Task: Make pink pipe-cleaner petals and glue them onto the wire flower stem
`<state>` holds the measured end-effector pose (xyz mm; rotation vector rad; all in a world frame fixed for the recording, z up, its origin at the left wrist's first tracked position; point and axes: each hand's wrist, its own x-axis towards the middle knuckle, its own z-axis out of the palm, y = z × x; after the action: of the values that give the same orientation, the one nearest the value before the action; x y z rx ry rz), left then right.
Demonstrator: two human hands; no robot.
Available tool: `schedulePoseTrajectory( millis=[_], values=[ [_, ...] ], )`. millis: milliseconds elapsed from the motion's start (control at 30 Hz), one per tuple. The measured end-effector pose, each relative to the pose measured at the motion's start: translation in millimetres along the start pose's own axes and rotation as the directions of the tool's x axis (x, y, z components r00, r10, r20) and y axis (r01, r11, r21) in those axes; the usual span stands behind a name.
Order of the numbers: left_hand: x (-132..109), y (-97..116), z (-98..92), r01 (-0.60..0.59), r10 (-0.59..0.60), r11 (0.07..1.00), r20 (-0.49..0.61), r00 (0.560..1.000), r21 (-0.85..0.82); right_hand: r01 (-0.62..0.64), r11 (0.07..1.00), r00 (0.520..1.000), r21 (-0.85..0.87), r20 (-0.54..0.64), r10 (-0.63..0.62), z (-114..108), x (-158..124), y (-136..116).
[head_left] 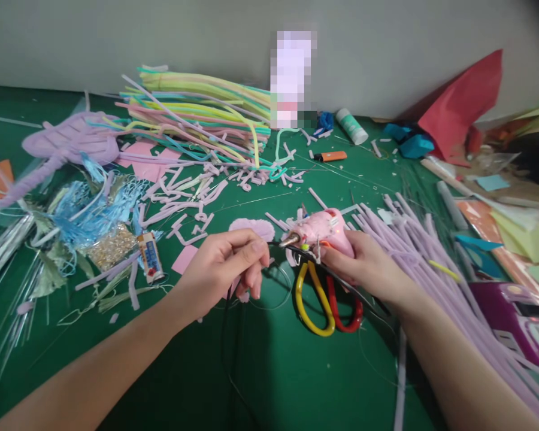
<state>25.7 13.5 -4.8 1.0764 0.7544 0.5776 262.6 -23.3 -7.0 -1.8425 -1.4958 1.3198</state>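
Observation:
My right hand [363, 263] grips a pink hot glue gun [326, 227], its metal nozzle pointing left. My left hand [236, 260] is closed in a pinch on a black cord [227, 341], which hangs down below it and also runs right, under the glue gun. Scissors [315, 305] with one yellow and one red handle lie just below the gun; their blades are hidden. Behind my left fingers sits a fuzzy lilac shape [254, 228], partly covered by them.
Lilac pipe cleaners [413, 251] lie on the right, beside a purple device [514, 320]. A multicoloured pipe cleaner bundle [197, 108] lies at the back, with cut pieces before it. An orange lighter [332, 156], blue tassels [90, 200] and a lilac fuzzy form [72, 137] are also on the green table.

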Motion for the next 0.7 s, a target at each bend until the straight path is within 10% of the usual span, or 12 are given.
schedulePoseTrajectory(
  millis=[700],
  values=[
    [-0.1,1.4,5.3,-0.013,0.013,1.0,-0.014,1.0,-0.006,-0.036,0.998,0.999,0.042,-0.008,0.036,2.5,0.0,0.9]
  ],
)
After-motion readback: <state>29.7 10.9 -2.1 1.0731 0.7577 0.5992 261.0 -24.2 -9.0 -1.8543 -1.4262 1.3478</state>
